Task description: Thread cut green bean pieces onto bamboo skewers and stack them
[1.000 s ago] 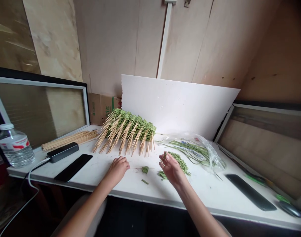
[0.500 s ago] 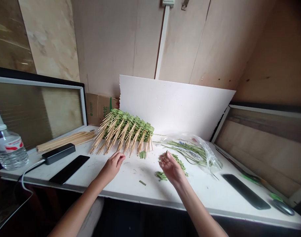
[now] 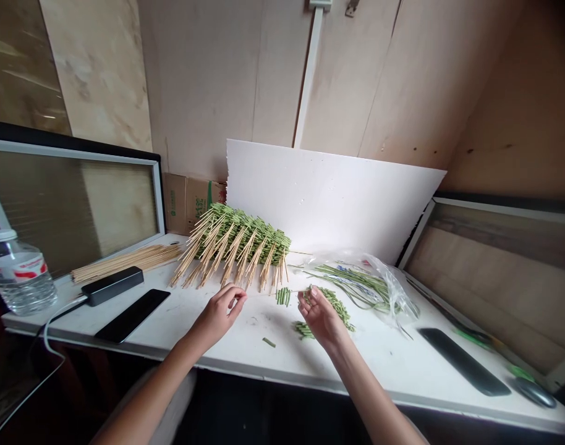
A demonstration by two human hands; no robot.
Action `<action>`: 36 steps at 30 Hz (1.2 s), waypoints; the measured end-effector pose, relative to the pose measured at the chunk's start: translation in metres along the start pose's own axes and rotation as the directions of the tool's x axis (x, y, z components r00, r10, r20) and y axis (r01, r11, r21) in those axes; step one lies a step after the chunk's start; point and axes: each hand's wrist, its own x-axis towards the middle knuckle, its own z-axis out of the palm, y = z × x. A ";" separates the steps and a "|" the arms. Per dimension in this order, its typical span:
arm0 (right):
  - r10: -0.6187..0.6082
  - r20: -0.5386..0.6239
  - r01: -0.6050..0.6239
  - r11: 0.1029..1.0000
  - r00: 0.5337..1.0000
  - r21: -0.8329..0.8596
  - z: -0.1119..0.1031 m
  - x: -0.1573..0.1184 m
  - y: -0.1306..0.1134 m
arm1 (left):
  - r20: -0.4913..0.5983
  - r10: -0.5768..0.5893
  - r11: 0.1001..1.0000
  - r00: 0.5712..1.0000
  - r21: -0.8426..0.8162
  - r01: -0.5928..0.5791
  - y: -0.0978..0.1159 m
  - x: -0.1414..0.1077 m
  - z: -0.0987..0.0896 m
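Observation:
My right hand (image 3: 320, 312), fingers pinched, grips one end of a thin wooden skewer (image 3: 300, 290). Several short green stem pieces (image 3: 283, 296) sit side by side across this skewer, between my two hands. To their left, my left hand (image 3: 224, 312) is closed in a pinch; whatever its fingertips hold is too fine to make out. Beside and behind my right hand lies a heap of loose cut green stem pieces (image 3: 340, 309), partly covered by it. A single cut piece (image 3: 269, 342) lies on the white table (image 3: 236, 358) nearer me.
Behind my left hand is a large stack of filled skewers (image 3: 250, 235), bare ends pointing toward me. Bare skewers (image 3: 129, 261), a black box (image 3: 113, 285), a phone (image 3: 133, 316) and a water bottle (image 3: 20, 275) are left. Long green stems (image 3: 352, 280) in a plastic bag lie right.
The row of green pieces has shifted right, closer to my right hand, and its skewer now shows. My left hand has moved slightly right. My right hand stays nearly in place.

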 end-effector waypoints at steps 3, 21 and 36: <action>0.010 -0.002 -0.010 1.000 1.000 -0.004 0.002 -0.001 0.001 | 0.001 -0.003 1.000 1.000 0.008 0.003 -0.002 0.000 0.000; -0.063 -0.110 0.049 0.991 0.992 -0.126 -0.006 0.004 0.006 | -0.040 0.107 0.993 0.993 0.059 -0.105 0.002 0.000 -0.003; -0.124 -0.124 0.095 0.972 0.984 -0.217 -0.001 -0.001 0.011 | -0.037 0.180 0.974 0.983 0.146 -0.173 0.007 -0.001 -0.007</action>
